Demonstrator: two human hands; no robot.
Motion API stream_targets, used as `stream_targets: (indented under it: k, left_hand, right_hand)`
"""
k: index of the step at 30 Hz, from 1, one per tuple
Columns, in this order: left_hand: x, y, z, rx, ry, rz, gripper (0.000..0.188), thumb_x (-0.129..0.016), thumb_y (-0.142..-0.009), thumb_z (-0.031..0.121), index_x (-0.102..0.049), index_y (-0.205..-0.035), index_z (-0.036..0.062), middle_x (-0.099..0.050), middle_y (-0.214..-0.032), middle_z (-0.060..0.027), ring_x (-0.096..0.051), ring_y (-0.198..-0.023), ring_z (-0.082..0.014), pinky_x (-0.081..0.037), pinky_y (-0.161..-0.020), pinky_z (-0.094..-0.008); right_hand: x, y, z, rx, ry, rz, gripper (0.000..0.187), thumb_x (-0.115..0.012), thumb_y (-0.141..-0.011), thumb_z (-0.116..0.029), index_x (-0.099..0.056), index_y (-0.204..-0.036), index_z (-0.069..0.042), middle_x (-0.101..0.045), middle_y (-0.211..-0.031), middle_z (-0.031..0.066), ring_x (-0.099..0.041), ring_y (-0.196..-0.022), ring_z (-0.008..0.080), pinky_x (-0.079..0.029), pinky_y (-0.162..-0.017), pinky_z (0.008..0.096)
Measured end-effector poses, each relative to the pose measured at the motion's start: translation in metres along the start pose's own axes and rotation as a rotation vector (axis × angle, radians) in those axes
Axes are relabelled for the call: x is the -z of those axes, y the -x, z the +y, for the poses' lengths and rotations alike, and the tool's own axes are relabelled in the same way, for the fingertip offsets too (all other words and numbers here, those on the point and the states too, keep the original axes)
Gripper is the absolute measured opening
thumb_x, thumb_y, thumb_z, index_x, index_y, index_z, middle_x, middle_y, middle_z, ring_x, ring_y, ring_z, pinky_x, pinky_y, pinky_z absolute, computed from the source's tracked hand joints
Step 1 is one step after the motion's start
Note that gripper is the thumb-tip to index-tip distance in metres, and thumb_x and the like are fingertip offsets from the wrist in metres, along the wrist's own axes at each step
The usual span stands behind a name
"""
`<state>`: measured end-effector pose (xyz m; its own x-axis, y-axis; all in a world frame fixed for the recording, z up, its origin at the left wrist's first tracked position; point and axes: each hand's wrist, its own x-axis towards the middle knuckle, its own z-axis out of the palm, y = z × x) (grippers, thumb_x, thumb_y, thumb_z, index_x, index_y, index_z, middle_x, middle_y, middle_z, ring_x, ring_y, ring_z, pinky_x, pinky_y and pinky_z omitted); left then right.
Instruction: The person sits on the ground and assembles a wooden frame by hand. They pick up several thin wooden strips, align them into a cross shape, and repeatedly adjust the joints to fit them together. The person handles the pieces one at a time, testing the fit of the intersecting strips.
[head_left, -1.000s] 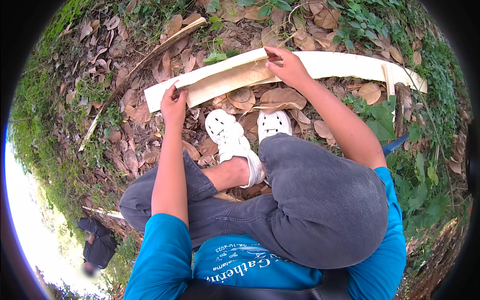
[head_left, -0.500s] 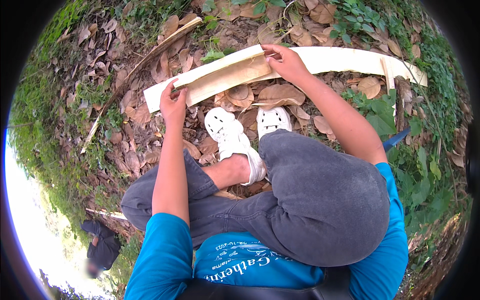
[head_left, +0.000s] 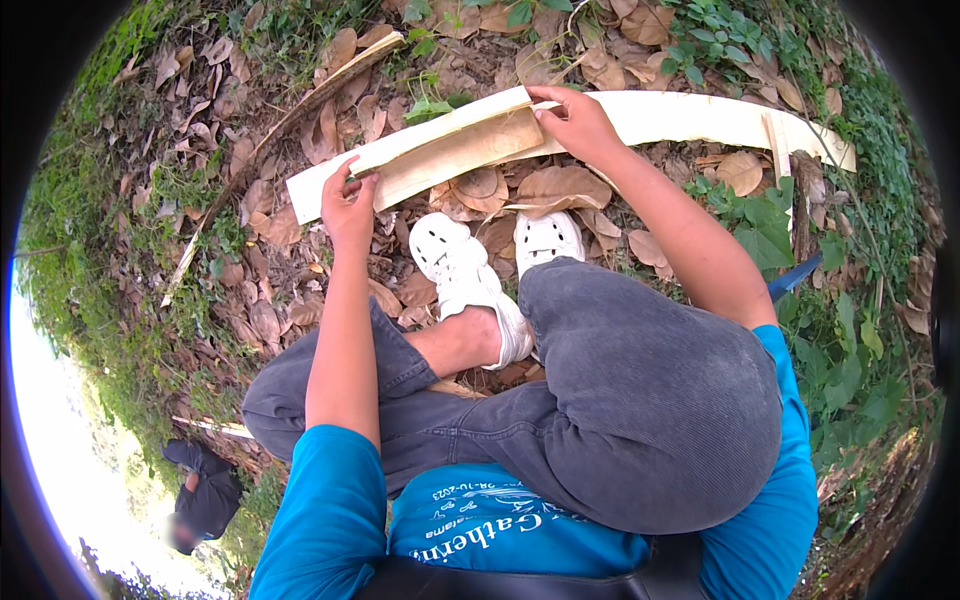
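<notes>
A short, pale strip of wood (head_left: 440, 132) spans the space between my two hands, its right end a little farther off than its left. My left hand (head_left: 348, 205) is closed on its left end, with thumb and fingers pinching the edge. At the other end, my right hand (head_left: 578, 122) grips the strip between thumb and fingers. Beneath it lies a long, pale wooden board (head_left: 700, 120) that looks curved in this view. The strip and my hands hide part of the board, and I cannot tell whether the two pieces touch.
Brown dry leaves (head_left: 560, 190) cover the ground around my white clogs (head_left: 445, 245). A thin, split length of wood (head_left: 290, 120) lies to the far left. Upright wooden pieces (head_left: 780, 150) stand near the board's right end. Another person (head_left: 205, 490) is at the lower left.
The strip's right end has risen slightly away from me, along with my right hand. My left hand stays in nearly the same place.
</notes>
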<state>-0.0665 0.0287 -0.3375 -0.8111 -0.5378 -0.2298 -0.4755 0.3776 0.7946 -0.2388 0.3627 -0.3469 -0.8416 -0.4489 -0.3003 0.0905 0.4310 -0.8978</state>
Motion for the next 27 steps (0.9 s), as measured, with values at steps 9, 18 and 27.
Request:
stream_targets:
  k: [9,18,27]
  left_hand:
    - [-0.006,0.005,0.003,-0.003,-0.033,0.059,0.066,-0.081,-0.084,0.013,-0.052,-0.143,0.0146,-0.055,-0.127,-0.0116,-0.063,-0.096,-0.0186,-0.056,-0.079,-0.0329]
    - [-0.009,0.019,0.014,-0.044,-0.142,0.070,0.069,-0.078,-0.085,0.014,-0.047,-0.147,0.0121,-0.051,-0.128,-0.0152,-0.059,-0.102,-0.0228,-0.055,-0.083,-0.0357]
    - [-0.011,0.011,0.000,-0.100,-0.187,0.053,0.060,-0.076,-0.088,0.017,-0.053,-0.143,0.0135,-0.053,-0.128,-0.0150,-0.059,-0.096,-0.0196,-0.053,-0.086,-0.0341]
  right_hand:
    - [-0.001,0.001,0.003,0.006,-0.061,-0.006,0.048,-0.065,-0.092,-0.010,-0.059,-0.140,-0.012,-0.068,-0.124,0.0087,-0.069,-0.089,0.0167,-0.056,-0.084,0.0320]
    - [-0.002,0.009,-0.008,0.046,-0.012,0.016,0.056,-0.063,-0.093,-0.007,-0.052,-0.147,-0.019,-0.059,-0.132,0.0101,-0.065,-0.094,0.0156,-0.055,-0.087,0.0320]
    - [0.000,0.003,-0.003,0.037,0.030,-0.058,0.057,-0.066,-0.095,-0.014,-0.053,-0.149,-0.024,-0.056,-0.135,0.0142,-0.067,-0.097,0.0198,-0.055,-0.090,0.0345]
